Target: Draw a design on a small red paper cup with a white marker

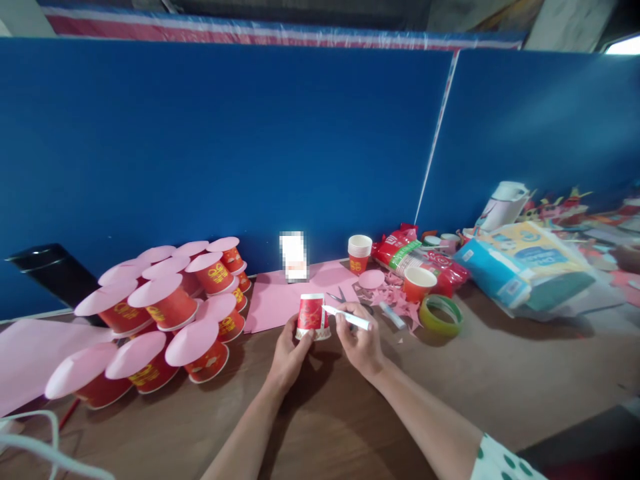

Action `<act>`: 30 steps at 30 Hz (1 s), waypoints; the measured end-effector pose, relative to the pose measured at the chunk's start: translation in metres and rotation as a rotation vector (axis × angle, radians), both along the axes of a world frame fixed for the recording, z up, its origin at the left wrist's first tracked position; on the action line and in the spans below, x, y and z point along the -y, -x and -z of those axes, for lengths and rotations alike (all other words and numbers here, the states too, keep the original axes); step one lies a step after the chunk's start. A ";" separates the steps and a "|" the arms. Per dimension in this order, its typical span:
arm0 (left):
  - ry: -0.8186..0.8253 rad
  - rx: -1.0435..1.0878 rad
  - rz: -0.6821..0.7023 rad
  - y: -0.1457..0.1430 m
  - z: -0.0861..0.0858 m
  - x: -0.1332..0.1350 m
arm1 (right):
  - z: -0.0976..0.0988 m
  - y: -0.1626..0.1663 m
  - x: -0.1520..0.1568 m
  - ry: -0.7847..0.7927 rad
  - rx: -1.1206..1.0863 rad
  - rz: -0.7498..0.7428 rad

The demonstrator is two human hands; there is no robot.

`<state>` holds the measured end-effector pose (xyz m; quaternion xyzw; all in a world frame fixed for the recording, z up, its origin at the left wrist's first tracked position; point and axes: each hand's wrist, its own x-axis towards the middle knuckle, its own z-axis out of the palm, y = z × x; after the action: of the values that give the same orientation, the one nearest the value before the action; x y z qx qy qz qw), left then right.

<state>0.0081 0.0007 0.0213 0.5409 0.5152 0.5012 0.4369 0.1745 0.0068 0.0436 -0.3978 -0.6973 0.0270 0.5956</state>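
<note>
Upside down over the table, a red paper cup [311, 313] with a white patterned rim is gripped near its lower edge by my left hand [289, 350]. My right hand [361, 343] pinches a white marker [353, 318], its tip at the cup's right side; whether it touches cannot be made out. Behind the cup lie sheets of pink paper [265, 303]. Scissors [340, 297] rest just beyond my right hand, partly hidden by it. A second pale marker [393, 315] lies to the right of that hand.
Upturned red cups topped with pink paper discs [163, 300] crowd the left, beside a black bottle [60, 277]. Right: stacked cups [359, 253], pink scraps [390, 291], an upright cup [419, 285], green tape [441, 317], red packages [420, 257], a blue-yellow bag [525, 267]. A blue partition [225, 147] stands behind.
</note>
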 end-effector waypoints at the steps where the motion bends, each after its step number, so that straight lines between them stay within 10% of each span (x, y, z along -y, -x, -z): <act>1: -0.011 -0.002 0.000 0.000 0.001 0.000 | 0.000 0.000 0.000 -0.001 0.003 0.004; 21: 0.051 0.255 0.004 0.001 0.010 -0.003 | 0.001 -0.001 0.002 0.152 -0.199 -0.017; 30: 0.067 0.596 0.252 -0.008 0.001 0.003 | -0.001 0.006 0.011 0.003 -0.082 -0.082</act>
<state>0.0164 -0.0022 0.0199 0.4151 0.3098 0.5621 0.6448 0.1681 -0.0046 0.0450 -0.3683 -0.6880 0.0684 0.6216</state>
